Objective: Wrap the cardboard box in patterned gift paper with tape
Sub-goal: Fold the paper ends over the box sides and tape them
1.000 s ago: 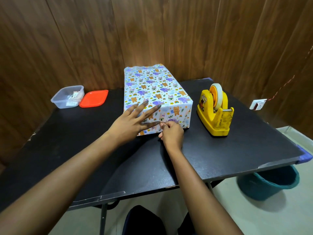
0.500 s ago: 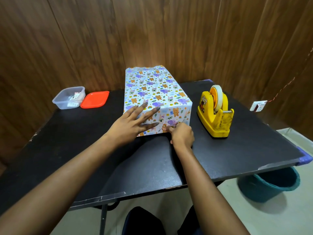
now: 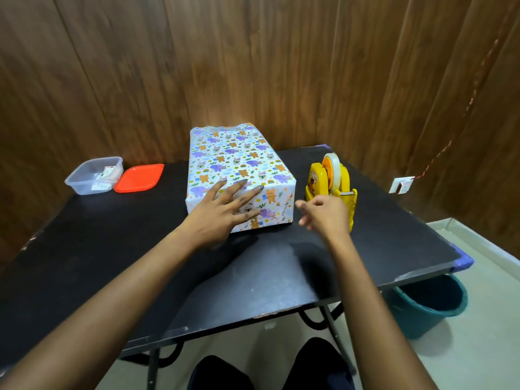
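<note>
Holding small unclear bits, clear tub [image 3: 84, 190] sits left of wrapped box [image 3: 239, 161].

No text could be read anywhere. White paper labels [image 3: 100, 187] sat on and in the clear rectangular plastic container [image 3: 73, 184], print too small to make out. The yellow plastic tape dispenser [image 3: 323, 178] had a small picture sticker [image 3: 313, 180] on its side, no words legible. The white patterned gift paper [image 3: 239, 161] showed only cartoon animals, rainbows and stars, no lettering. The white wall plate [image 3: 402, 184] bore a red mark, unreadable.
</note>
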A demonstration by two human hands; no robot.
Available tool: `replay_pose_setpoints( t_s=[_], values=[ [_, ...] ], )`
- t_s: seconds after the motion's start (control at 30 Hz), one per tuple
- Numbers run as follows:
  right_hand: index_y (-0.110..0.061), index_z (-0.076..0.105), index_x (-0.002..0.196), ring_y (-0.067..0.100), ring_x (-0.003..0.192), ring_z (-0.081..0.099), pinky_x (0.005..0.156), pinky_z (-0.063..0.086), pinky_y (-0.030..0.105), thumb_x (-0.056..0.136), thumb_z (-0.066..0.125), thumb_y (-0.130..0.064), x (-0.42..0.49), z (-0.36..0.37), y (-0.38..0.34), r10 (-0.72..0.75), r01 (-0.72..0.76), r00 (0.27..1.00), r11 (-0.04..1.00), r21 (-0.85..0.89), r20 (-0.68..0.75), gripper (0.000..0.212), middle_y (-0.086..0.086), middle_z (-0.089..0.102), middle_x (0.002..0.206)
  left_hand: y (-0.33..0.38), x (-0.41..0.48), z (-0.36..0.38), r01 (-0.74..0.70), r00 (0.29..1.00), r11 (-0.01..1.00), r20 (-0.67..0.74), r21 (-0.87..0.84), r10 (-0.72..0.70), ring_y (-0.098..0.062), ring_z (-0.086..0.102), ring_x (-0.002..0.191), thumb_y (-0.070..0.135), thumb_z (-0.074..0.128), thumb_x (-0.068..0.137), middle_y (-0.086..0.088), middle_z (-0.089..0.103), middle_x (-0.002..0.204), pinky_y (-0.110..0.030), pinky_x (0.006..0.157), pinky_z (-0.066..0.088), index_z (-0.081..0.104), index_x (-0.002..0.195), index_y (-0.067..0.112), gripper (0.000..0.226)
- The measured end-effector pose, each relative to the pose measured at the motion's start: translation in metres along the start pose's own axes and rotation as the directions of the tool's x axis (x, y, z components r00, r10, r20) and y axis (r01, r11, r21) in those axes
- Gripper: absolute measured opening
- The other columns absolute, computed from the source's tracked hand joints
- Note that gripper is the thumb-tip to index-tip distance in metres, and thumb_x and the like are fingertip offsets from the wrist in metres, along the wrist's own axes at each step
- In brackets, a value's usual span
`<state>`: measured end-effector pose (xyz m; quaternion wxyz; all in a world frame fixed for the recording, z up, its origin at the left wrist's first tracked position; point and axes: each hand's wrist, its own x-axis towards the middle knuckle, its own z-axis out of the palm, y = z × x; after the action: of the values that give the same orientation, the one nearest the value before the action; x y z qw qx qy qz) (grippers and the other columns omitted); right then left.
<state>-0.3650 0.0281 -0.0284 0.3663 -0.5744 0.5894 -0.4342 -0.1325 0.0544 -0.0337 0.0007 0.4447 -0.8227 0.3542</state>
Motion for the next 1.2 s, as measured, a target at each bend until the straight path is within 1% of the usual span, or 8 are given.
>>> replay_pose_setpoints(
  t_s=[0.1,0.17,0.3,0.4,0.5,0.77,1.0,1.2],
  values=[
    [-0.01,0.061,0.084,0.026,0.089,0.053,0.072,0.039,0.032,0.093,0.053,-0.03,0.012,-0.042,-0.009,-0.225,0.061,0.892,0.919,-0.389,-0.392,0.023,0.009,0.061,0.087,0.005,0.019,-0.003,0.025,1.0,0.999,-0.001,-0.024,-0.025,-0.035,0.042,0.131,0.023,0.059,0.082,-0.007,0.035,0.149,-0.053,0.098,0.039,0.047,0.136,0.024,0.055],
    [-0.01,0.064,0.097,0.031,0.111,0.044,0.088,0.038,0.04,0.094,0.051,-0.038,0.03,-0.062,-0.005,-0.178,-0.022,0.919,0.869,-0.495,-0.353,0.031,0.012,0.057,0.108,0.009,0.03,-0.007,0.1,0.994,0.994,0.045,-0.053,-0.098,-0.033,0.043,0.13,0.034,0.037,0.089,-0.005,0.037,0.148,-0.049,0.098,0.041,0.039,0.139,0.023,0.051],
    [-0.006,0.064,0.089,0.025,0.097,0.047,0.08,0.036,0.034,0.091,0.059,-0.036,0.052,-0.075,-0.007,0.135,-0.132,0.991,0.975,-0.18,0.005,0.031,0.008,0.054,0.093,0.015,0.049,-0.007,0.226,0.97,0.962,0.122,-0.151,-0.209,-0.029,0.033,0.137,0.042,0.03,0.095,-0.003,0.026,0.153,-0.044,0.106,0.034,0.028,0.147,0.017,0.057],
    [0.002,0.057,0.116,0.023,0.107,0.051,0.082,0.038,0.031,0.086,0.069,-0.018,0.053,-0.074,-0.012,0.19,-0.19,0.982,0.982,0.013,0.026,0.039,0.011,0.055,0.115,0.017,0.052,-0.004,0.254,0.957,0.949,0.193,-0.189,-0.218,-0.018,0.007,0.145,0.039,0.023,0.102,0.003,-0.003,0.158,-0.036,0.115,0.012,0.0,0.15,0.022,0.057],
    [0.003,0.055,0.12,0.027,0.119,0.05,0.084,0.036,0.031,0.083,0.072,-0.017,0.058,-0.072,-0.01,0.209,-0.21,0.978,0.972,0.104,0.023,0.046,0.012,0.053,0.124,0.017,0.053,-0.006,0.276,0.953,0.934,0.195,-0.229,-0.233,-0.015,0.005,0.145,0.037,0.02,0.102,0.005,0.0,0.158,-0.032,0.115,0.009,-0.002,0.15,0.025,0.054],
    [-0.014,0.058,0.057,0.025,0.106,0.051,0.081,0.042,0.037,0.078,0.073,-0.022,0.056,-0.067,-0.004,0.14,-0.117,0.985,0.973,0.199,-0.105,0.027,0.009,0.063,0.096,0.018,0.054,-0.007,0.297,0.946,0.922,0.206,-0.247,-0.249,-0.014,0.006,0.145,0.035,0.022,0.102,0.005,0.003,0.158,-0.031,0.115,0.008,-0.002,0.15,0.025,0.054],
    [-0.013,0.052,0.065,0.011,0.055,0.041,0.048,0.031,0.022,0.088,0.063,-0.019,0.042,-0.074,0.003,0.215,-0.21,0.977,0.952,0.221,0.003,0.026,0.002,0.051,0.071,0.018,0.054,-0.008,0.299,0.948,0.916,0.193,-0.267,-0.253,-0.016,0.008,0.145,0.033,0.023,0.103,0.004,0.006,0.158,-0.031,0.115,0.009,0.001,0.15,0.024,0.054],
    [-0.014,0.052,0.058,0.013,0.056,0.05,0.051,0.036,0.022,0.086,0.067,-0.029,0.025,-0.047,0.033,0.172,-0.1,0.972,0.92,0.378,-0.163,0.035,0.002,0.056,0.06,0.019,0.054,-0.009,0.301,0.95,0.908,0.18,-0.291,-0.257,-0.017,0.01,0.145,0.032,0.026,0.102,0.002,0.009,0.158,-0.032,0.115,0.01,0.005,0.15,0.023,0.053]
  ],
)
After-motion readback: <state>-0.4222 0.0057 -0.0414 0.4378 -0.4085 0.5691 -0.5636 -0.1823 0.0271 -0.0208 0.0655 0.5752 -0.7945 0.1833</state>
